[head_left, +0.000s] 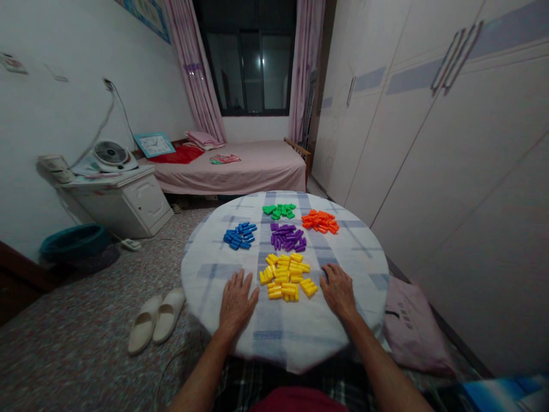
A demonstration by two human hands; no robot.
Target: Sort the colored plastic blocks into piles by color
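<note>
My left hand (238, 300) lies flat on the cloth-covered round table (210, 286), fingers spread, just left of a pile of yellow plastic pieces (283, 272). On the other side of that pile rests my right hand (338, 286), its fingers loosely curved and apart, with nothing seen in them. Neither hand touches the yellow pieces. Beyond them is a heap of purple pieces (287, 237). Blue pieces (239, 236) lie to the left, green pieces (279, 211) at the back, and orange pieces (320, 221) at the back right.
A bed (257, 166) stands behind the table, and wardrobe doors (412, 143) line the right side. White slippers (156, 320) are on the floor at left. A pink bag (416, 326) sits beside the table at right. A fan (112, 155) stands on a white cabinet (146, 200).
</note>
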